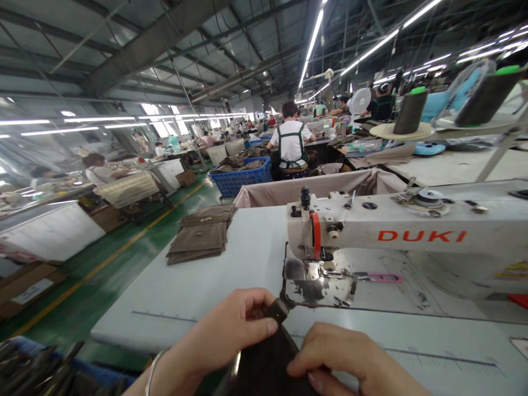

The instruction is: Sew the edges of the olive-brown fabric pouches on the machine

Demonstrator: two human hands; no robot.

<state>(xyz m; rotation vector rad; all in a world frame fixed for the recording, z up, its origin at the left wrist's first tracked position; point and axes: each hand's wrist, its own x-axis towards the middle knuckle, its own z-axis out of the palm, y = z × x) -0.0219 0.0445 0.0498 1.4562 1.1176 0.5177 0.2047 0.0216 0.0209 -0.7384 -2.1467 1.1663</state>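
Observation:
A dark brown fabric piece (264, 366) hangs between my two hands at the near edge of the sewing table. My left hand (235, 322) pinches its upper corner, where a small folded tab (279, 311) sticks up. On the right side of the piece, the fingers of my right hand (338, 355) are closed on its edge. The lower part of the fabric runs out of view. Just beyond my hands stands a white sewing machine (342, 225), its needle plate apart from the fabric. Thread snips with a pink handle (388, 278) lie on the machine bed.
A stack of brown fabric pouches (202, 234) lies at the table's far left. Behind are a cloth-lined bin (280, 192), a blue crate (243, 179) and a seated co-worker (291, 140). Thread cones (411, 110) stand at right. Another blue crate (25, 352) holds dark pieces at lower left.

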